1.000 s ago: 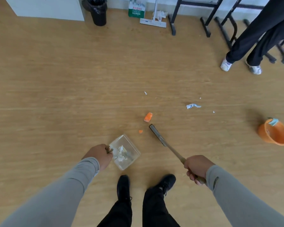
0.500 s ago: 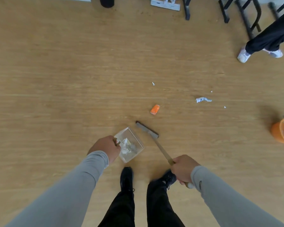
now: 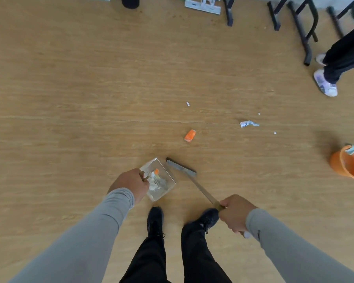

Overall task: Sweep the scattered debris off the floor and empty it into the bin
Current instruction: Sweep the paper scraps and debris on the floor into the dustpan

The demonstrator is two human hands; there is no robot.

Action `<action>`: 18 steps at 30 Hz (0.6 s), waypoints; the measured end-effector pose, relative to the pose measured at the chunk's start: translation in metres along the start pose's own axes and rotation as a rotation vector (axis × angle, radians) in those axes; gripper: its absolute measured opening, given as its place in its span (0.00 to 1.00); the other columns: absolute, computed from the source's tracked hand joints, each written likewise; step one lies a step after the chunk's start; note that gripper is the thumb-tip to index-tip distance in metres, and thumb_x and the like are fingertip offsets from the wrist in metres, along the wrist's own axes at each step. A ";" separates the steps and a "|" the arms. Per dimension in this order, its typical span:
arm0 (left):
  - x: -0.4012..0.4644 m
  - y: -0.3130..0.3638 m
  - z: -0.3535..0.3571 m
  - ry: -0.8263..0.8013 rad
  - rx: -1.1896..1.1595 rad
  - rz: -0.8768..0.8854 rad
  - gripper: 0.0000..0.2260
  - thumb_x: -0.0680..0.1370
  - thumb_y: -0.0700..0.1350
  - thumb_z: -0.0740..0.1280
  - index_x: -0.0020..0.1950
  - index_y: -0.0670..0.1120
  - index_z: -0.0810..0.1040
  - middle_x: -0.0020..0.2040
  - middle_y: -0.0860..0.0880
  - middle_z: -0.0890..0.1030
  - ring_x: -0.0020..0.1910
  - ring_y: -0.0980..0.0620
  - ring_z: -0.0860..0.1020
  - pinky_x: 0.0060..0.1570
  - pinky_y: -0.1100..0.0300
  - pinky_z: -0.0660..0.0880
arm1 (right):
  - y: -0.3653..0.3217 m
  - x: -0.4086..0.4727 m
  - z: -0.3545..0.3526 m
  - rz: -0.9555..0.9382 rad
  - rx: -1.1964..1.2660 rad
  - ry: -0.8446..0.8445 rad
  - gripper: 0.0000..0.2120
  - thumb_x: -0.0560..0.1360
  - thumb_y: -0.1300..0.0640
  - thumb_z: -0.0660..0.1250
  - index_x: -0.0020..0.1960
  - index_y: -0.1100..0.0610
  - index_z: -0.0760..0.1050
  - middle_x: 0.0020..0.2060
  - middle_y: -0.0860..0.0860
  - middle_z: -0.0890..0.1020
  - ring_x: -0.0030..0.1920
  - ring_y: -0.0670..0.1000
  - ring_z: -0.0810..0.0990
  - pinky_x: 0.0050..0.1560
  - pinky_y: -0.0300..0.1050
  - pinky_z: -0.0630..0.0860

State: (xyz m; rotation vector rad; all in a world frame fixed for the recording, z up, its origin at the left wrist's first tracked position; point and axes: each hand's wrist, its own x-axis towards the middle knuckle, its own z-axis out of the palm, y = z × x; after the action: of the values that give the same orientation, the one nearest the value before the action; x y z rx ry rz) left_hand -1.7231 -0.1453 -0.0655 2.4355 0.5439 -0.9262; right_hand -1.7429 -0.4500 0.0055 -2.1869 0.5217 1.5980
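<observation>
My left hand (image 3: 132,183) grips the handle of a clear dustpan (image 3: 165,185) resting on the wooden floor just ahead of my feet; white scraps and a small orange bit lie inside it. My right hand (image 3: 236,212) grips the broom handle (image 3: 202,189), and the dark broom head (image 3: 180,167) sits at the pan's open edge. An orange piece (image 3: 190,135) lies on the floor beyond the broom. A crumpled white paper (image 3: 247,123) and tiny white flecks (image 3: 187,103) lie farther out.
A black bin (image 3: 129,2) stands at the top edge by the wall. An orange bucket (image 3: 348,165) sits at the right. Another person's legs and white shoe (image 3: 325,83) stand at the upper right among black table legs (image 3: 303,29). A flat mop head (image 3: 202,7) lies near the wall.
The broom head swept left and toward me to the dustpan's mouth, and the small orange bit from the floor now lies in the pan. The camera tilted down.
</observation>
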 end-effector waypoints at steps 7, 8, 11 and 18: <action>-0.003 -0.001 0.002 -0.032 0.003 -0.013 0.07 0.77 0.51 0.62 0.53 0.53 0.76 0.39 0.51 0.82 0.36 0.50 0.81 0.33 0.59 0.71 | 0.026 -0.036 -0.025 -0.003 0.221 -0.022 0.24 0.75 0.64 0.63 0.70 0.52 0.75 0.30 0.57 0.77 0.24 0.51 0.67 0.25 0.42 0.64; -0.005 -0.002 0.003 -0.048 0.010 -0.014 0.08 0.77 0.52 0.61 0.54 0.53 0.76 0.40 0.51 0.82 0.36 0.50 0.81 0.33 0.59 0.71 | 0.033 -0.043 -0.027 -0.011 0.249 -0.015 0.25 0.75 0.63 0.63 0.71 0.51 0.74 0.30 0.57 0.77 0.25 0.51 0.68 0.25 0.42 0.64; -0.011 -0.002 0.002 -0.086 0.031 -0.011 0.12 0.78 0.52 0.60 0.59 0.52 0.75 0.46 0.50 0.81 0.36 0.51 0.81 0.32 0.59 0.71 | 0.047 -0.062 -0.028 -0.005 0.290 0.027 0.27 0.76 0.63 0.63 0.74 0.50 0.70 0.31 0.57 0.78 0.25 0.50 0.70 0.25 0.41 0.65; -0.035 -0.004 -0.018 -0.032 -0.026 -0.012 0.08 0.76 0.46 0.64 0.53 0.47 0.80 0.43 0.50 0.80 0.37 0.51 0.79 0.34 0.58 0.75 | 0.059 -0.094 -0.033 -0.019 0.385 0.126 0.24 0.78 0.62 0.62 0.73 0.53 0.69 0.30 0.55 0.78 0.24 0.50 0.71 0.25 0.40 0.65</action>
State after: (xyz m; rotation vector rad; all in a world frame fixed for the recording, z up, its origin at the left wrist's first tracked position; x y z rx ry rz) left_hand -1.7403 -0.1385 -0.0301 2.3924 0.5561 -0.9553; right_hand -1.7727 -0.5106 0.1000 -1.9971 0.7730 1.2324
